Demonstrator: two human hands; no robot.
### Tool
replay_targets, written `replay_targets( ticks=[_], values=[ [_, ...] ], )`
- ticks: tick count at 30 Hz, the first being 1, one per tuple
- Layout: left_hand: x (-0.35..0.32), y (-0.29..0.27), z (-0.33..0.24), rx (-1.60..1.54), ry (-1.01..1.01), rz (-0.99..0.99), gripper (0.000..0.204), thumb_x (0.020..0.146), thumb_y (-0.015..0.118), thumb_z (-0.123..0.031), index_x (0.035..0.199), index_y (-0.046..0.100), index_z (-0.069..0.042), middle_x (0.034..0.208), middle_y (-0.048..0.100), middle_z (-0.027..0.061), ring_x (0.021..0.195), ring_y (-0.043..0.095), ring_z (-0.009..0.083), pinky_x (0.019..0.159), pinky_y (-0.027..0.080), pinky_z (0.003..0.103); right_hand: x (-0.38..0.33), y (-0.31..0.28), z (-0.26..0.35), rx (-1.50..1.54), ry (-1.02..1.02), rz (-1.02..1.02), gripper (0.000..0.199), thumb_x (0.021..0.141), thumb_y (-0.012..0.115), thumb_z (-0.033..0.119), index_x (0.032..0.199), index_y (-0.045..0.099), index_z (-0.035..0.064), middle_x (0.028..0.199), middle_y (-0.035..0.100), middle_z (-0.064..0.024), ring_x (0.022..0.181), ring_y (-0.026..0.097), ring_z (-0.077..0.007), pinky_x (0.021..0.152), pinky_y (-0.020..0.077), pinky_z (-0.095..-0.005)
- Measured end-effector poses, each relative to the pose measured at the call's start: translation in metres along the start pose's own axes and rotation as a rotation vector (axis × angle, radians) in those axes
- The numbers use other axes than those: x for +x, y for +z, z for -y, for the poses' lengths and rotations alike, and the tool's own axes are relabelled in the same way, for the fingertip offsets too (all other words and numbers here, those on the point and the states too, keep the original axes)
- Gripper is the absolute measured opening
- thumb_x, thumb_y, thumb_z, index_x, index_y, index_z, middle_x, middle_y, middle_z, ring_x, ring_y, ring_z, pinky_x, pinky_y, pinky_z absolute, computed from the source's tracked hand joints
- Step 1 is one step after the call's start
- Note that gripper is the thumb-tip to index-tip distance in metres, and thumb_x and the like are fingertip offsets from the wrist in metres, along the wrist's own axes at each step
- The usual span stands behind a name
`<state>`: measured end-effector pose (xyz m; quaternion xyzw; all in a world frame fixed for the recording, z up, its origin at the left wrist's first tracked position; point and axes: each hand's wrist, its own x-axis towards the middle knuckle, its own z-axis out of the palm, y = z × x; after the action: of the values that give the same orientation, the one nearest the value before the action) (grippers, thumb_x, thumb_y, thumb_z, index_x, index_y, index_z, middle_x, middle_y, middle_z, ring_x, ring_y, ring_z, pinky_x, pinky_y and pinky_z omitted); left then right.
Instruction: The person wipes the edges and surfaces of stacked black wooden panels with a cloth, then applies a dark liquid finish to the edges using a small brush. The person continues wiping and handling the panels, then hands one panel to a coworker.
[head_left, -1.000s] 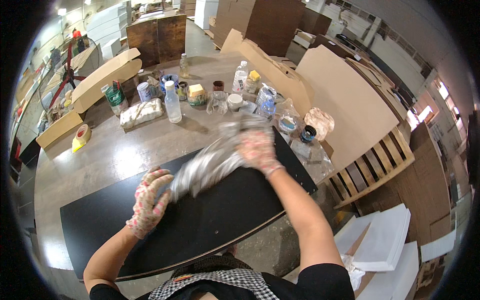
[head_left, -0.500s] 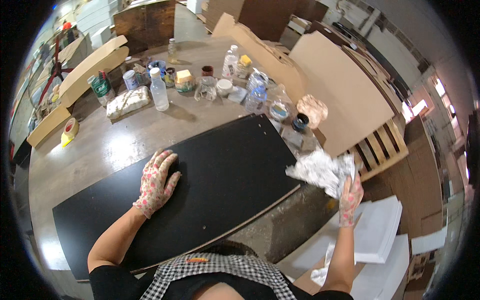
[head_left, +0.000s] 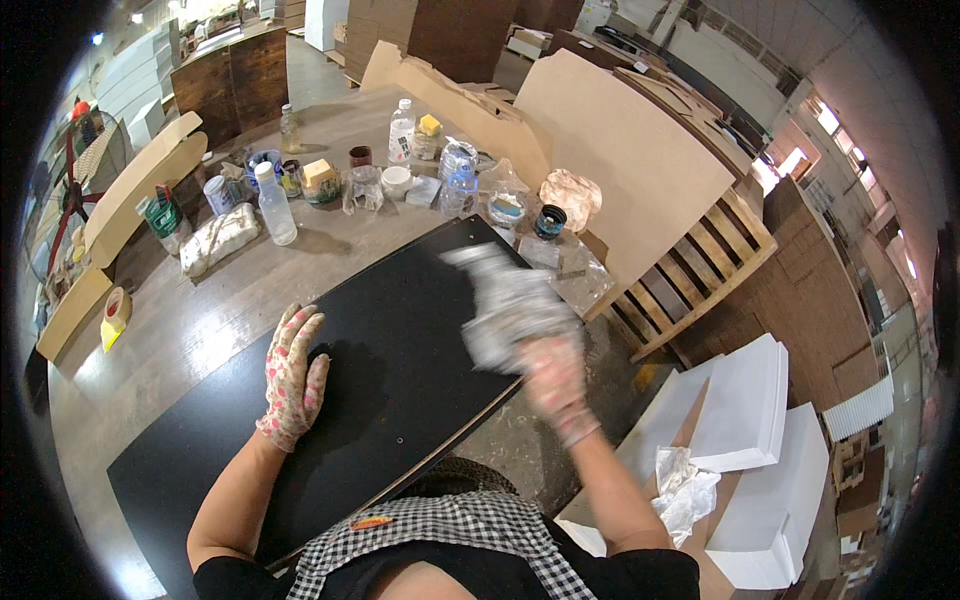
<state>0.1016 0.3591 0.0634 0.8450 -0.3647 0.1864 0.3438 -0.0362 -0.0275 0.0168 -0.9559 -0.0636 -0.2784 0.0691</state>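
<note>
Long, flat black panel [head_left: 400,365] on grey-brown bench [head_left: 190,330], seven o'clock.
My floral-gloved left hand [head_left: 293,375], eight o'clock: open, empty. My right hand [head_left: 555,378] grips crumpled silver-white sheeting [head_left: 515,310] at the panel's two-o'clock end.

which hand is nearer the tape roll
Left. The left hand is over the panel, to the right of the tape roll; the right hand, holding the cloth, is much farther right, by the panel's right end.
</note>
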Motion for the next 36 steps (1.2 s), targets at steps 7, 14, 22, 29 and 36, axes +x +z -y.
replay_targets(
  ticks=[7,14,22,29,36],
  values=[
    [0.03,0.012,-0.036,-0.192,0.039,0.077,0.068,0.086,0.068,-0.016,0.145,0.039,-0.002,0.153,0.031,0.0243,0.143,0.029,0.0425,0.116,0.027,0.053,0.062,-0.056,-0.072,1.14,0.771,-0.475,0.022,0.098,0.057,0.018,0.105,0.063,-0.0024,0.102,0.067,-0.0166,0.092,0.063,-0.0246,0.082,0.0508,-0.0367],
    [0.106,0.096,-0.07,-0.224,0.136,0.239,0.061,0.07,0.083,-0.03,0.118,0.058,-0.003,0.122,0.059,0.0185,0.114,0.058,0.036,0.101,0.044,0.045,0.111,-0.033,-0.049,1.326,-0.128,0.327,0.044,0.095,0.063,0.034,0.119,0.063,-0.0031,0.117,0.067,-0.0196,0.107,0.066,-0.0309,0.093,0.0521,-0.0405],
    [0.169,0.109,-0.088,-0.256,-0.604,0.192,0.037,0.074,0.063,-0.021,0.103,0.066,0.001,0.087,0.069,0.0127,0.083,0.065,0.0191,0.078,0.053,0.033,0.143,0.029,-0.276,0.931,0.691,-0.108,0.021,0.095,0.058,0.012,0.111,0.066,0.0,0.108,0.071,-0.0123,0.087,0.069,-0.0235,0.077,0.0536,-0.0328],
    [0.185,0.175,-0.079,0.015,-0.433,0.194,0.018,0.084,0.065,-0.021,0.08,0.065,-0.004,0.073,0.062,0.0161,0.07,0.062,0.0324,0.065,0.047,0.04,0.215,0.112,-0.312,0.437,0.26,-0.046,0.035,0.082,0.071,0.015,0.116,0.065,0.005,0.114,0.065,-0.013,0.11,0.06,-0.032,0.095,0.0471,-0.0413],
    [0.173,0.173,-0.07,-0.099,-0.467,0.07,0.027,0.08,0.058,-0.016,0.102,0.067,-0.003,0.089,0.067,0.0175,0.082,0.065,0.0345,0.078,0.05,0.04,0.274,0.182,-0.28,0.099,0.096,0.184,0.04,0.078,0.074,0.026,0.113,0.067,0.0068,0.107,0.068,-0.0155,0.1,0.063,-0.0341,0.091,0.0483,-0.0431]
  ],
)
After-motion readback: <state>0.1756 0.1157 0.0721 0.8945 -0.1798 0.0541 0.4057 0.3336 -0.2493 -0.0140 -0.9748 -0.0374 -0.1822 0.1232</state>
